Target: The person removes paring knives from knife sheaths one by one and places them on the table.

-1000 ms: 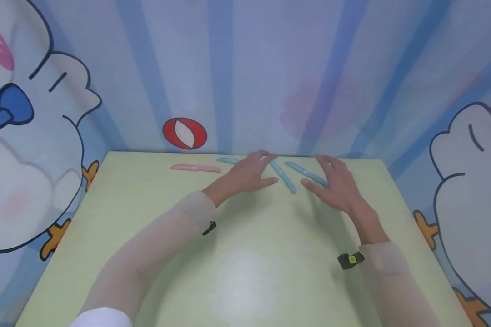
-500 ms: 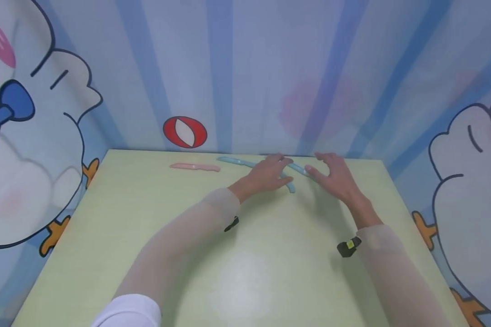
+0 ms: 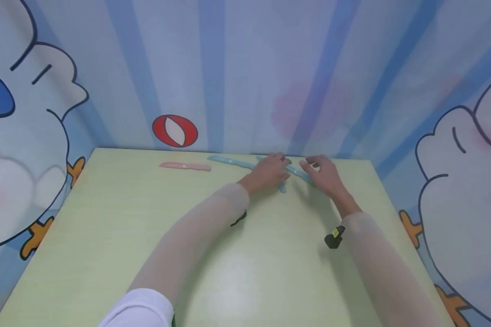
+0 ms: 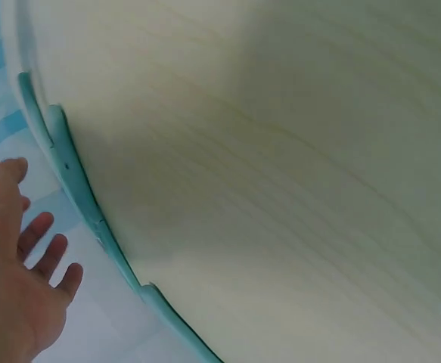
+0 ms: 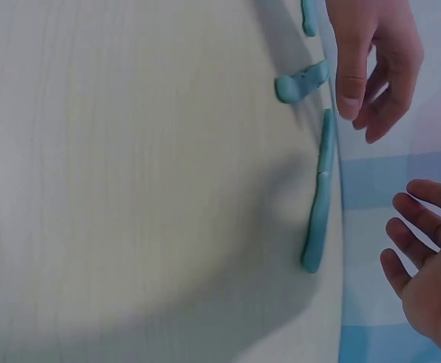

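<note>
My left hand (image 3: pixel 270 171) hovers with loosely bent fingers over a blue plastic knife (image 3: pixel 283 187), whose middle it hides in the head view. Just right of it, another blue knife (image 3: pixel 298 173) lies slanted, its near end passing under my right hand (image 3: pixel 324 175). The right wrist view shows this slanted knife (image 5: pixel 321 197) lying on the tabletop, with the spread fingers of the right hand (image 5: pixel 432 257) apart from it. Nothing is held in either hand. Left of the hands are a third blue knife (image 3: pixel 231 161) and a pink knife (image 3: pixel 185 166).
The pale yellow table (image 3: pixel 147 236) ends at the back against a striped blue wall cloth (image 3: pixel 245 77) with printed cartoon birds at both sides. Small black cameras hang at both wrists, the right one (image 3: pixel 334 237) close above the tabletop. All knives lie near the back edge.
My left hand has moved right, from between two blue knives to over the middle one, uncovering the left one. The right hand has shifted slightly left, its thumb and fingers drawing closer together.
</note>
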Motion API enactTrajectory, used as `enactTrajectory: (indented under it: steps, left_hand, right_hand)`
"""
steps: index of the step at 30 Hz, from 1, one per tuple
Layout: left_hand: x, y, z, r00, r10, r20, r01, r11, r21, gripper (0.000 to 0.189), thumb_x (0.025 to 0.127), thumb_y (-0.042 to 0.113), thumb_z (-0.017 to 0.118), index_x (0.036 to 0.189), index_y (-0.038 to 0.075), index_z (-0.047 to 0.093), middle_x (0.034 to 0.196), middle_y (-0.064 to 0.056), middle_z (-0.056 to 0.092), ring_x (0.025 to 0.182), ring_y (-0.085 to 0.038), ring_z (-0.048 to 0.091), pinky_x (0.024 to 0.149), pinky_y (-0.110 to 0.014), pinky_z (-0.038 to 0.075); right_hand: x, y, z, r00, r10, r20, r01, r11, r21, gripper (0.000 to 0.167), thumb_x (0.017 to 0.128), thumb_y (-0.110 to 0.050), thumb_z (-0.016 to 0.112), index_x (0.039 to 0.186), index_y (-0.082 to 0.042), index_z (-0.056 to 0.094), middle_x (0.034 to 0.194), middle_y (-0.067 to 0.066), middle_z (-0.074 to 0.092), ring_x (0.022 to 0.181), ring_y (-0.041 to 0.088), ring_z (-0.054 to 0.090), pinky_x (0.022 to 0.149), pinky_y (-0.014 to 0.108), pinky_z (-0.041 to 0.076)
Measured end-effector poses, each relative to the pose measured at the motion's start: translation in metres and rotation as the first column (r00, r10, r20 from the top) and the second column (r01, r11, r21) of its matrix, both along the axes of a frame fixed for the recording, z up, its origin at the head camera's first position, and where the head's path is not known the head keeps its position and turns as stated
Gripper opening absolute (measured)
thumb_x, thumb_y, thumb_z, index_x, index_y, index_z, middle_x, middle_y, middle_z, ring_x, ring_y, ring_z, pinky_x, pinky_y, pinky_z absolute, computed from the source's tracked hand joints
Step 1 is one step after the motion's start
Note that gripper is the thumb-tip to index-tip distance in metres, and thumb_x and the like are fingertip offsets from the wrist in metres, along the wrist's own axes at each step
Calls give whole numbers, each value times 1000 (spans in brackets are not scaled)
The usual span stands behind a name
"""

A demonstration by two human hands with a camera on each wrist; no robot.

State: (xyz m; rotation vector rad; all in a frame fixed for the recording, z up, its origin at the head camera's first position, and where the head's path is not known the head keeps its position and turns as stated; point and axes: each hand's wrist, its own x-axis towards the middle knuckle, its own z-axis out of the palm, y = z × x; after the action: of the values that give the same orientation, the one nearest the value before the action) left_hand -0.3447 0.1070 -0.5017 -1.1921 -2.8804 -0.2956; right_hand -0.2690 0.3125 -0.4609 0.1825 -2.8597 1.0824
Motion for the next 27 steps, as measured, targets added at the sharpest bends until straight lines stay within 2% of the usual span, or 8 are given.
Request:
enactTrajectory:
  steps: [4,7,11,15,20,23,27]
  left_hand:
    - [-4,13,-4,996,-60,-61,55,995,-84,52,111,46,53,154,17,53,149,-6,53,137,-27,50,106,-43,50]
    - [-5,17,-1,997,-36,-64,29,994,-101,52,111,44,52,155,16,52,153,-6,51,141,-28,49,111,-44,46]
    - [-6,15,2,999,4,-41,-8,996,-93,48,112,38,53,154,15,54,152,-6,53,141,-28,50,114,-44,44]
    - [-8,16,-3,1000,14,-13,-15,998,-61,44,112,34,54,152,17,57,147,-6,56,139,-28,50,110,-45,47]
    - [-8,17,-5,999,34,-20,-35,999,-26,37,112,32,55,147,22,63,137,-5,61,128,-26,55,103,-42,50]
    - [-8,18,-3,998,54,-21,-55,998,-24,33,112,31,56,142,25,67,132,-4,62,118,-24,55,99,-40,51]
    - [-11,23,-7,996,83,-30,-84,996,-19,30,111,30,58,137,25,72,128,-3,62,111,-22,54,95,-38,51]
  right_hand:
    - [-2,7,-11,997,-66,46,67,997,-24,60,111,-44,49,143,6,58,142,27,58,127,45,55,107,60,44]
    - [-4,9,-20,989,-112,102,119,991,-67,59,112,-43,48,143,6,58,140,28,57,125,45,56,104,59,45]
    - [-5,9,-30,978,-133,157,149,985,-91,57,112,-39,49,143,8,57,138,30,57,124,46,57,103,57,47]
    - [-5,9,-36,970,-141,196,158,984,-77,54,112,-33,49,145,10,53,137,31,59,127,46,57,106,56,47]
    - [-9,11,-43,977,-142,156,145,989,-8,45,110,-24,54,139,10,59,132,29,62,123,44,58,107,55,47]
    - [-10,9,-47,982,-150,112,146,988,43,36,108,-16,57,133,9,65,129,28,61,123,44,57,108,56,45]
    - [-10,6,-49,990,-137,38,132,985,108,28,105,-10,60,124,8,69,122,27,62,118,44,58,108,57,44]
